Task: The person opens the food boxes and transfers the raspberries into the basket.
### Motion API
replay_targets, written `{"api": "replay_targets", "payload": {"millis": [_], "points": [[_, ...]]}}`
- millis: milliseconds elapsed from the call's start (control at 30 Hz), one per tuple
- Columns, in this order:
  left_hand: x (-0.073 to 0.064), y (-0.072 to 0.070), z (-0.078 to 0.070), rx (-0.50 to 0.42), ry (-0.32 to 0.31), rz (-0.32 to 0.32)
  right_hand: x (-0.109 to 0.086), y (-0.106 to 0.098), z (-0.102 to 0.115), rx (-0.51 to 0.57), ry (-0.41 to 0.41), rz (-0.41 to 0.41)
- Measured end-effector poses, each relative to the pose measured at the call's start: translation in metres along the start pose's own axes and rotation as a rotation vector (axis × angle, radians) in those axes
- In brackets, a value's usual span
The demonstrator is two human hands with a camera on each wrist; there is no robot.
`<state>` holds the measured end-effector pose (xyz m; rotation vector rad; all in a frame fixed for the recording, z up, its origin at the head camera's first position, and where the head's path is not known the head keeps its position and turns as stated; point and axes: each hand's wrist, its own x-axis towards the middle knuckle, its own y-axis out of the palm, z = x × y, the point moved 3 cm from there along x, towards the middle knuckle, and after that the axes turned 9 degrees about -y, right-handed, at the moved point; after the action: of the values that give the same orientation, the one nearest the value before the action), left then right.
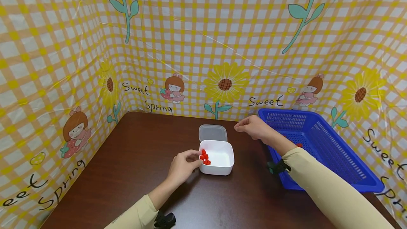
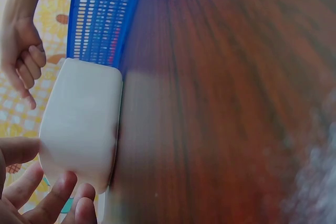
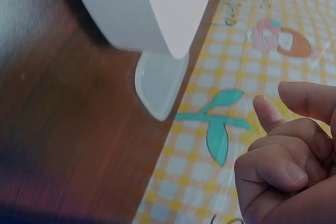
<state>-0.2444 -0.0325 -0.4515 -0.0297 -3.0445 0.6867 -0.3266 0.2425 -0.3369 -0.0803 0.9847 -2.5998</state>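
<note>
A white plastic box [image 1: 219, 169] stands on the table with several small red pieces [image 1: 206, 157] at its left inner side. My left hand [image 1: 184, 165] grips the box at its left rim, its fingertips against the wall; the box also shows in the left wrist view [image 2: 79, 119]. Behind the box lies a translucent lid [image 1: 213, 133]. In the air between the box and the blue basket, my right hand [image 1: 254, 127] has thumb and index finger slightly apart and the other fingers bent, with nothing between them [image 3: 294, 156].
A blue plastic basket [image 1: 337, 144] stands at the right, a few red pieces [image 1: 299, 145] inside it. The dark brown table [image 1: 143, 140] meets a checked, sunflower-printed cloth [image 1: 190, 56] at the back and sides.
</note>
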Motion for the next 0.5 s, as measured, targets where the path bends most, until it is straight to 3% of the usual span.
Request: {"api": "replay_targets", "payload": {"millis": [500], "points": [[0.000, -0.001, 0.000, -0.008, -0.004, 0.009, 0.014, 0.049, 0.004, 0.056, 0.003, 0.055]]}}
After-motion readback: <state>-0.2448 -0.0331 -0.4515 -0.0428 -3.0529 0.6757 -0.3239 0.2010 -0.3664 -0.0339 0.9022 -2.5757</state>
